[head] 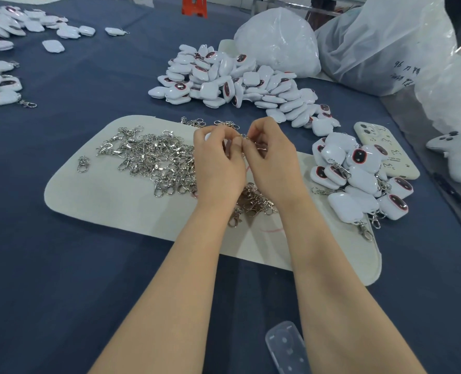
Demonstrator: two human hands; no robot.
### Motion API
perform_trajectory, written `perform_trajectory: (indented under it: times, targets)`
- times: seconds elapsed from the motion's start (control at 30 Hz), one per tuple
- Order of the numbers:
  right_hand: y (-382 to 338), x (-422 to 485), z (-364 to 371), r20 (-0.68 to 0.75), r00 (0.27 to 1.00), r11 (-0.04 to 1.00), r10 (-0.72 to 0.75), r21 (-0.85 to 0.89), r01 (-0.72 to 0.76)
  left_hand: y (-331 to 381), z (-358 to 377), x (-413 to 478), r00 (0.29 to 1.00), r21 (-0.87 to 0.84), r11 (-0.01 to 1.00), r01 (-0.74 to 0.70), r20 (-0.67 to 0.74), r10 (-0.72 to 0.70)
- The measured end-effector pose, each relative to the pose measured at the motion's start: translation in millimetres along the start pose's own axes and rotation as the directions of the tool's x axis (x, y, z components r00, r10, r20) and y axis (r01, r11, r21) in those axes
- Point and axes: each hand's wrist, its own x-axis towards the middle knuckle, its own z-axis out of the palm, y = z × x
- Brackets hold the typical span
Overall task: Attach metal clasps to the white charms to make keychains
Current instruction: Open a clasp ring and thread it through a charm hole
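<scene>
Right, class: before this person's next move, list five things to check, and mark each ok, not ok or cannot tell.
1. Left hand holds a white charm: ok.
2. Right hand pinches a clasp: ok.
3. Clasp joined to the charm: cannot tell, fingers hide it.
4. Spare clasps lie close on the mat: ok.
5. Finished keychains kept apart from spare clasps: ok.

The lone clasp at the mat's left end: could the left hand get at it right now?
Probably, once freed: the lone clasp lies uncovered on the mat, with only the low clasp pile between. But the left hand is busy pinching a white charm.
</scene>
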Motion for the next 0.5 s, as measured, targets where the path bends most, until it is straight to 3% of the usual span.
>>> perform_trajectory:
  times: [0.5]
  targets:
    - [-2.6, -2.3, 1.6, -0.034, 0.996, 0.994, -0.079, -0.079, 0.076, 1.7, -0.9, -0.1, 1.000, -0.030, 0.999, -0.017, -0.013, 0.016]
